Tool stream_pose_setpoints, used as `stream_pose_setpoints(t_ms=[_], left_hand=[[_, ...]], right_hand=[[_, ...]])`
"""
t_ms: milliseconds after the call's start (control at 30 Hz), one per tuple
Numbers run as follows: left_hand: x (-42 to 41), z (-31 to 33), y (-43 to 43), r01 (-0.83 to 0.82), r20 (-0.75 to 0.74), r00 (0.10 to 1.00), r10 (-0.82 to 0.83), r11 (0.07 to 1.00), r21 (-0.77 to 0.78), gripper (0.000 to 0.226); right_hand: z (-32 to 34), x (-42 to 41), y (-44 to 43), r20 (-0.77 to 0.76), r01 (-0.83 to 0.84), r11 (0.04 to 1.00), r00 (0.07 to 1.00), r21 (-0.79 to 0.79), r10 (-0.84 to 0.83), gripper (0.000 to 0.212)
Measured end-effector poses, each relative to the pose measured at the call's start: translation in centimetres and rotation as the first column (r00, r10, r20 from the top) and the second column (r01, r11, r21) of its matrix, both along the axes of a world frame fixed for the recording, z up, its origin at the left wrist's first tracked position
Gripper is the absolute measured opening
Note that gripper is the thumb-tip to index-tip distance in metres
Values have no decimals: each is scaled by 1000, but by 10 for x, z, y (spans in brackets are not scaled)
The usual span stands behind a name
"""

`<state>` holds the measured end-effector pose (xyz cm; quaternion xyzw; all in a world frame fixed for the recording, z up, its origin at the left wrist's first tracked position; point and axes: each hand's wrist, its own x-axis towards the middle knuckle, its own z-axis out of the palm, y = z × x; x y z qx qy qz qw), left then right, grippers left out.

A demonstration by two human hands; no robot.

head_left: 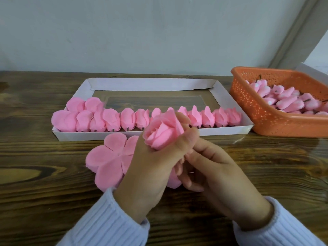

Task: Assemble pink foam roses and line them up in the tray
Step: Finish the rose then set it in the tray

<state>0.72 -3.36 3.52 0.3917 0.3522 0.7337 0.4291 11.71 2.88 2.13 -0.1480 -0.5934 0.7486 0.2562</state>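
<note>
Left grip (150,162) is clasping a rose (163,134) in front of the tray (230,130). Right grip (213,167) is curling under it, w/ its hold hidden, can't tell. Flat petals (108,157) are lying half-covered on table (35,157); basket (257,110) is running off-frame.

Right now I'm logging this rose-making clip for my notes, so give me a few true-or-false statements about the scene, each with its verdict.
1. The left hand grips a pink rose. True.
2. The orange basket stands left of the white tray. False: it stands right of the tray.
3. A row of roses lines the tray's near side. True.
4. The flat petal sheets lie inside the tray. False: they lie on the wooden table, in front of the tray.
5. The basket is empty. False: it holds pink buds.
</note>
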Motion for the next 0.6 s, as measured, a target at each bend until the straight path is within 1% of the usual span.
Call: stream_pose_setpoints(t_ms=[100,200,233,267,333,367,400,433,467,500,600], left_hand=[[-2,2,0,-89,85,993,87,996,21,13],[-6,3,-1,-147,137,980,148,989,-12,19],[-6,4,-1,-152,144,978,153,988,-22,17],[-5,4,-2,-159,117,980,161,987,-26,17],[-2,2,-2,-183,-22,983,183,983,-22,17],[0,1,-2,-183,-70,981,182,983,-17,16],[1,0,-2,-165,-91,982,163,986,-15,20],[2,-2,-2,-134,-94,987,131,991,-23,25],[3,-4,-1,-99,-96,991,96,994,-35,30],[3,-4,-1,-71,-101,993,66,996,-51,31],[4,-5,0,-19,-134,991,8,997,-79,25]], right_hand=[[-1,0,1,-9,-34,996,999,-81,33,25],[-1,-2,-2,-65,-75,984,996,-164,65,13],[-1,-2,-3,-97,-93,979,992,-181,76,21],[0,-2,-4,-125,-112,976,988,-185,90,31],[-1,-3,-6,-148,-105,981,986,-163,81,42],[-1,-4,-6,-153,-90,985,986,-148,67,40],[-1,-4,-7,-160,-76,987,986,-144,53,33],[0,-4,-7,-168,-68,986,985,-154,42,25],[1,-4,-6,-173,-59,983,985,-174,28,23],[1,-4,-6,-172,-51,979,985,-199,16,26],[3,-4,-6,-161,-39,970,987,-241,-1,35]])
